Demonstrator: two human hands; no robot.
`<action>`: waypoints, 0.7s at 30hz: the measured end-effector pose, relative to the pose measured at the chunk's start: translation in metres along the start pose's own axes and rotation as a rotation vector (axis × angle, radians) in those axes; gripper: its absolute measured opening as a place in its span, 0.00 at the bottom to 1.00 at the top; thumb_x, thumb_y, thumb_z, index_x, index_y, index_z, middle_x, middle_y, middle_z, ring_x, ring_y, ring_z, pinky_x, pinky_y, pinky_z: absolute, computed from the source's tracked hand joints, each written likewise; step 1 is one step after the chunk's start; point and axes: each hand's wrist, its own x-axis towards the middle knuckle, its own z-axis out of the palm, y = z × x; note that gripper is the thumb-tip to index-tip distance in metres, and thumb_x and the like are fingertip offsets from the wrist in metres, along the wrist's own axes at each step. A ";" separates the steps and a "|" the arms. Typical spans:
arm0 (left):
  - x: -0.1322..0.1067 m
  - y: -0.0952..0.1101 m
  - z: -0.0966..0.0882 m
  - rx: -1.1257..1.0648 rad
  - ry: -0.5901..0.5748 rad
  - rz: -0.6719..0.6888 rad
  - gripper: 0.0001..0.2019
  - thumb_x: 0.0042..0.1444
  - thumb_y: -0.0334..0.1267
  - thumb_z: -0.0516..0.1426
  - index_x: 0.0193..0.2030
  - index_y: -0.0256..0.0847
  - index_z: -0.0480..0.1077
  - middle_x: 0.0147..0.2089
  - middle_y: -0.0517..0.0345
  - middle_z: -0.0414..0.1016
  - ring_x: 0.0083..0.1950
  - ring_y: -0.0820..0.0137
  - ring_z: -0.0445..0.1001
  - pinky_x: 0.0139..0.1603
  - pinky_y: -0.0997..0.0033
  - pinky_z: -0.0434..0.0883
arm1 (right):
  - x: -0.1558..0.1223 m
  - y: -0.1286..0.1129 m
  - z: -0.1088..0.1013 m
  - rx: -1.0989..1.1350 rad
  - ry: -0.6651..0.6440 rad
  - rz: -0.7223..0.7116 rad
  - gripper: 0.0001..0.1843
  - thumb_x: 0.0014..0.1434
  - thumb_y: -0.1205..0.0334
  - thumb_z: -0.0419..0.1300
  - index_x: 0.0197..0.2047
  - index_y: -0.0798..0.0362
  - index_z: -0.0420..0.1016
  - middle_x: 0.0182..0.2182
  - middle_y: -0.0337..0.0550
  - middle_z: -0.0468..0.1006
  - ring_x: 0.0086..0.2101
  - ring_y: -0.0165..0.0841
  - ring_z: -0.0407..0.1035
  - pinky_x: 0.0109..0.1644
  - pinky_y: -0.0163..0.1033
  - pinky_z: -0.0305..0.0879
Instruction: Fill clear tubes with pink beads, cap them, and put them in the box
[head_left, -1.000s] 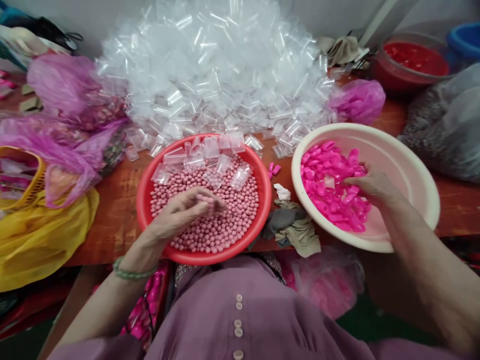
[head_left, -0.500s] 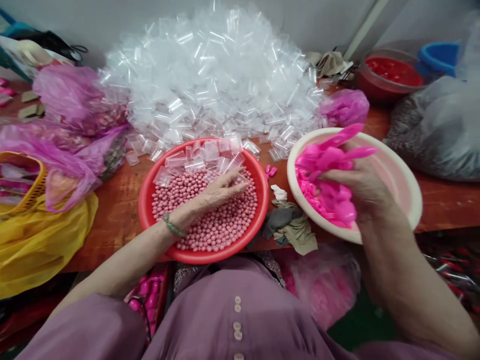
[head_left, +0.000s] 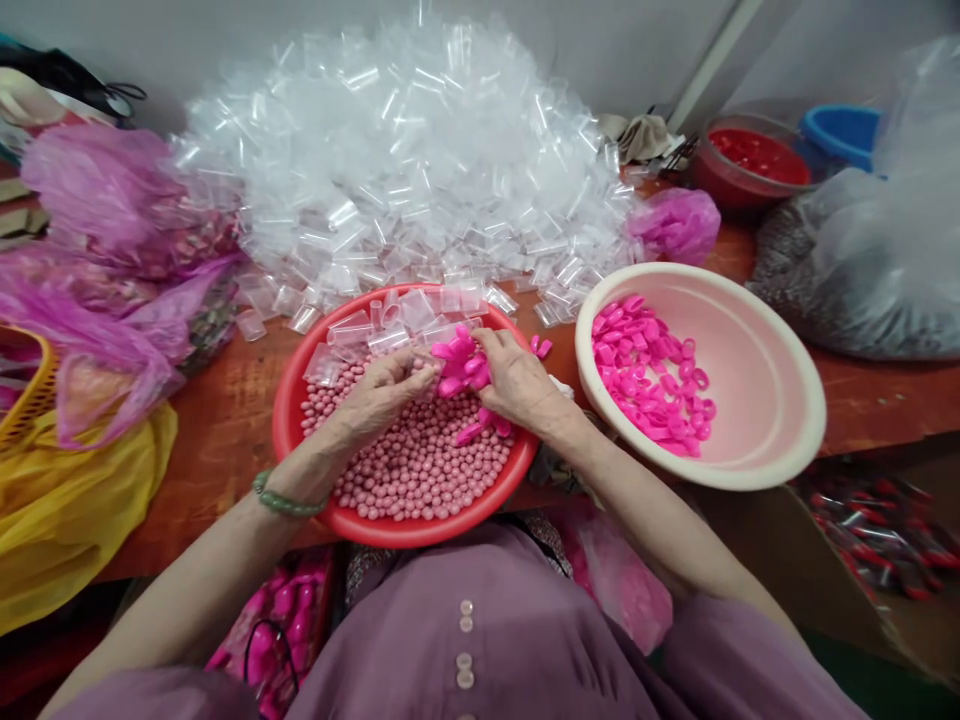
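Observation:
A red basin point(head_left: 289, 410) holds pink round beads point(head_left: 420, 480), with clear plastic tubes point(head_left: 360, 330) lying at its far side. Over the beads, my right hand point(head_left: 521, 380) clasps a clump of bright pink plastic pieces point(head_left: 461, 365). A few more pink pieces point(head_left: 480, 428) lie on the beads below it. My left hand point(head_left: 386, 392) meets the clump from the left, thumb and fingers pinched together; what sits between its fingertips is too small to make out. To the right stands a cream basin point(head_left: 772, 400) part-filled with small pink pieces point(head_left: 652, 375).
A big heap of clear tubes point(head_left: 420, 160) covers the back of the table. Purple bags point(head_left: 112, 200), a yellow bag point(head_left: 82, 500) and a yellow basket point(head_left: 30, 400) crowd the left. At right are a grey-filled bag point(head_left: 847, 270) and a red-filled bowl point(head_left: 757, 165).
My right hand has left the cream basin and come over the red basin with the pink pieces. My left hand has drawn back from the beads and closed into a pinch.

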 end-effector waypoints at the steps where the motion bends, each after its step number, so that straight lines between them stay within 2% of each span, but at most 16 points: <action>1: -0.002 0.001 -0.001 0.013 0.008 0.003 0.16 0.48 0.46 0.68 0.40 0.39 0.75 0.31 0.61 0.72 0.32 0.75 0.67 0.35 0.76 0.64 | -0.002 -0.004 -0.001 -0.098 -0.035 -0.006 0.36 0.49 0.74 0.59 0.63 0.59 0.61 0.56 0.60 0.69 0.56 0.48 0.66 0.59 0.53 0.64; 3: -0.007 0.005 -0.003 0.067 0.027 0.005 0.15 0.50 0.45 0.67 0.40 0.40 0.75 0.39 0.57 0.76 0.39 0.71 0.72 0.41 0.74 0.68 | -0.006 -0.014 -0.005 -0.223 -0.098 -0.003 0.40 0.51 0.71 0.62 0.67 0.60 0.57 0.59 0.64 0.66 0.58 0.52 0.64 0.59 0.56 0.64; 5: -0.014 0.009 -0.006 0.147 0.030 0.003 0.13 0.53 0.45 0.66 0.41 0.42 0.76 0.50 0.52 0.77 0.51 0.65 0.73 0.49 0.71 0.69 | -0.010 -0.021 -0.014 -0.262 -0.141 -0.039 0.41 0.51 0.69 0.65 0.67 0.60 0.58 0.60 0.64 0.66 0.58 0.53 0.64 0.60 0.58 0.63; 7: -0.021 0.014 -0.009 0.210 0.023 0.001 0.11 0.55 0.46 0.64 0.42 0.43 0.76 0.60 0.51 0.73 0.60 0.60 0.70 0.57 0.67 0.68 | -0.014 -0.020 -0.026 -0.202 -0.138 -0.126 0.35 0.54 0.70 0.62 0.65 0.58 0.62 0.59 0.60 0.69 0.58 0.49 0.65 0.62 0.55 0.63; 8: -0.024 0.015 -0.010 0.229 0.019 0.001 0.11 0.55 0.46 0.64 0.42 0.44 0.76 0.63 0.51 0.71 0.63 0.58 0.68 0.60 0.64 0.66 | -0.015 -0.016 -0.032 -0.141 -0.090 -0.157 0.30 0.56 0.71 0.59 0.63 0.57 0.65 0.57 0.56 0.72 0.57 0.45 0.67 0.62 0.52 0.63; 10: -0.029 0.017 -0.013 0.261 0.019 -0.006 0.12 0.55 0.48 0.63 0.41 0.44 0.75 0.64 0.50 0.71 0.66 0.55 0.66 0.64 0.58 0.64 | -0.013 -0.001 -0.039 -0.028 0.104 -0.131 0.23 0.60 0.73 0.52 0.57 0.54 0.70 0.51 0.50 0.77 0.52 0.39 0.70 0.60 0.46 0.65; 12: -0.034 0.018 -0.015 0.282 0.051 -0.026 0.13 0.54 0.49 0.64 0.40 0.43 0.75 0.64 0.49 0.71 0.66 0.52 0.66 0.66 0.53 0.61 | -0.007 0.022 -0.038 -0.017 0.324 0.013 0.20 0.61 0.73 0.48 0.52 0.55 0.74 0.46 0.50 0.78 0.49 0.39 0.72 0.58 0.47 0.66; 13: -0.036 0.017 -0.017 0.287 0.071 -0.038 0.13 0.54 0.49 0.64 0.40 0.43 0.75 0.64 0.49 0.70 0.66 0.51 0.66 0.67 0.51 0.61 | -0.002 0.035 -0.035 -0.028 0.367 0.083 0.19 0.61 0.72 0.48 0.50 0.57 0.75 0.46 0.52 0.78 0.49 0.41 0.71 0.58 0.48 0.66; 15: -0.041 0.017 -0.019 0.283 0.098 -0.056 0.12 0.55 0.49 0.63 0.41 0.45 0.75 0.65 0.50 0.69 0.67 0.51 0.65 0.68 0.48 0.59 | 0.008 0.056 -0.026 -0.027 0.283 0.228 0.18 0.60 0.71 0.51 0.50 0.59 0.76 0.50 0.56 0.76 0.54 0.43 0.69 0.62 0.50 0.63; 16: -0.043 0.016 -0.020 0.282 0.101 -0.059 0.12 0.55 0.48 0.63 0.42 0.45 0.75 0.65 0.51 0.69 0.68 0.51 0.64 0.69 0.48 0.58 | 0.013 0.065 -0.022 -0.021 0.267 0.255 0.19 0.59 0.70 0.53 0.51 0.59 0.76 0.52 0.57 0.75 0.56 0.44 0.68 0.63 0.50 0.62; 19: -0.048 0.013 -0.020 0.302 0.097 -0.055 0.11 0.56 0.46 0.62 0.43 0.46 0.75 0.64 0.52 0.71 0.69 0.53 0.63 0.70 0.50 0.57 | 0.026 0.080 -0.015 -0.016 0.233 0.289 0.24 0.57 0.63 0.60 0.58 0.56 0.74 0.61 0.57 0.67 0.63 0.47 0.60 0.67 0.52 0.55; 21: -0.049 0.010 -0.019 0.294 0.099 -0.051 0.11 0.56 0.46 0.62 0.44 0.46 0.75 0.63 0.52 0.72 0.69 0.54 0.63 0.70 0.52 0.57 | 0.031 0.084 -0.014 -0.020 0.186 0.299 0.27 0.57 0.58 0.63 0.60 0.54 0.73 0.64 0.56 0.64 0.65 0.47 0.57 0.69 0.53 0.51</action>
